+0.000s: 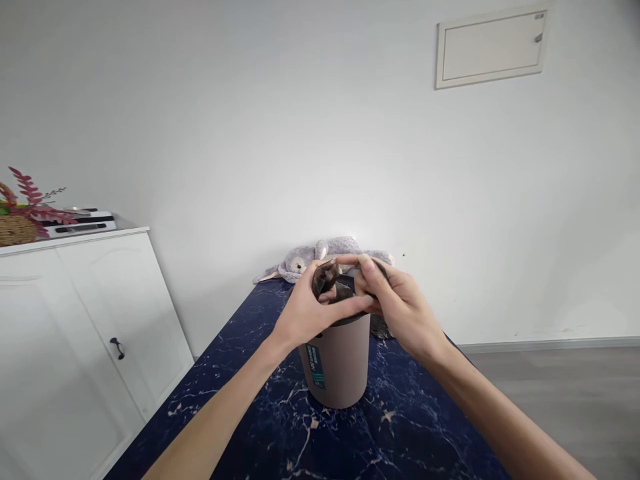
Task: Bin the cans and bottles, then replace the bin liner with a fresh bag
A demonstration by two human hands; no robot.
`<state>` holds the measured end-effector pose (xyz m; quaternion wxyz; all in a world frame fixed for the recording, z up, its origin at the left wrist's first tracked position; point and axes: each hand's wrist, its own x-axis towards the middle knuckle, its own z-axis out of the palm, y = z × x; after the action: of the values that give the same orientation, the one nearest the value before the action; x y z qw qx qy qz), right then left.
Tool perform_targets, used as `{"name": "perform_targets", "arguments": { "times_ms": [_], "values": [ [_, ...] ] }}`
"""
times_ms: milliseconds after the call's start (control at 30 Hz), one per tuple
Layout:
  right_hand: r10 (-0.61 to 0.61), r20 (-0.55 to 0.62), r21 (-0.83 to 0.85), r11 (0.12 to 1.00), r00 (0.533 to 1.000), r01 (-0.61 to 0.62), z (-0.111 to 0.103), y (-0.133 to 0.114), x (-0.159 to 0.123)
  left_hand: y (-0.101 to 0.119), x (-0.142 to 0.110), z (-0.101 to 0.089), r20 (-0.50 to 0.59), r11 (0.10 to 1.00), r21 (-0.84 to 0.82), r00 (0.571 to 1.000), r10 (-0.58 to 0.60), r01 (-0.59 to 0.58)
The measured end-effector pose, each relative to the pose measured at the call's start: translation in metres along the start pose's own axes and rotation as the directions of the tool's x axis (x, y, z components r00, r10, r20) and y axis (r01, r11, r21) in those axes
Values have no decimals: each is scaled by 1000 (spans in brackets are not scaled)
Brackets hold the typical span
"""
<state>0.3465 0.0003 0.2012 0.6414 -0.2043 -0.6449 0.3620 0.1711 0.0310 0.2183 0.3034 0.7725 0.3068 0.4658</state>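
Observation:
A small taupe waste bin [340, 363] with a teal label stands on a dark blue marble-patterned table [400, 427]. Both hands meet just above its rim. My left hand [305, 310] is closed, pinching a bunched dark plastic bag [327, 279] between thumb and fingers. My right hand [395, 300] is closed too, gripping the same bag from the right, its fingers pointing left across the bin's mouth. Most of the bag is hidden behind the hands.
A grey plush toy [320, 257] lies at the table's far end against the white wall. A white cabinet [80, 320] stands at left, with a basket of pink plants [20, 217] and a flat white device on top. Grey floor lies to the right.

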Motion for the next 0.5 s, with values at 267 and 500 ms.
{"name": "perform_targets", "arguments": {
  "times_ms": [267,500],
  "values": [
    [-66,31,94,994,997,63,7,-18,15,-3,7,16,177,951,290,982,59,-109],
    [-92,-91,-199,977,992,72,-15,1,-11,0,14,-4,-28,964,252,995,94,-84]
  ]
}}
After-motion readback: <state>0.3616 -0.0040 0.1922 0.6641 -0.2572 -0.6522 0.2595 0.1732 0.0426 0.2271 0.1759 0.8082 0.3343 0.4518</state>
